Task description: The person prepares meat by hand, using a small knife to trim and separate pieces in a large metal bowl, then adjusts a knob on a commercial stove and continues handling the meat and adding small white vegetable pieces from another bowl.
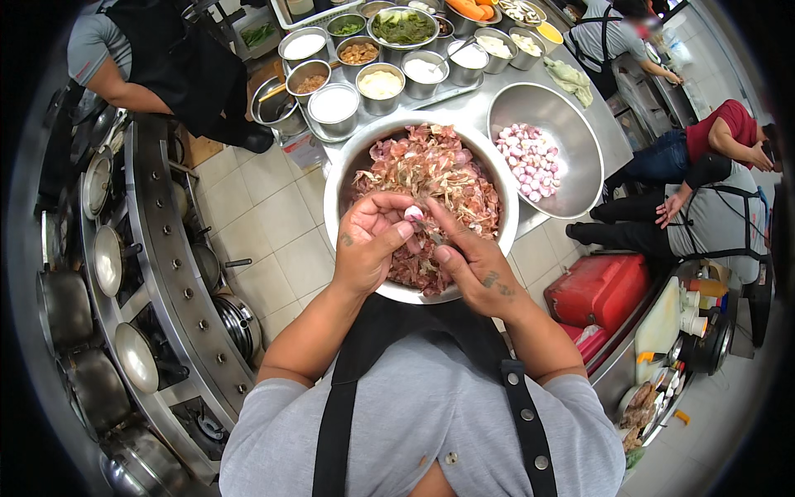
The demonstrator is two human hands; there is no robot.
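Between the fingertips of my left hand (376, 242) is a small peeled shallot (413, 214), pinkish white. My right hand (475, 258) is closed around what looks like a small knife (437, 237), its blade end against the shallot; the fingers hide most of it. Both hands are over a large metal bowl (335, 180) heaped with shallots and loose papery skins (428, 164). To its right a second, wider steel bowl (581, 149) tilts towards me and holds many peeled shallots (526, 163).
Steel containers of white powders, chopped garlic (380, 84) and leaves crowd the steel table's (605, 133) far side, beside a green cloth (568, 81). A stove (180, 261) with woks runs along the left. A person in an apron (180, 62) stands far left; several people are at right, near a red cooler box (596, 292).
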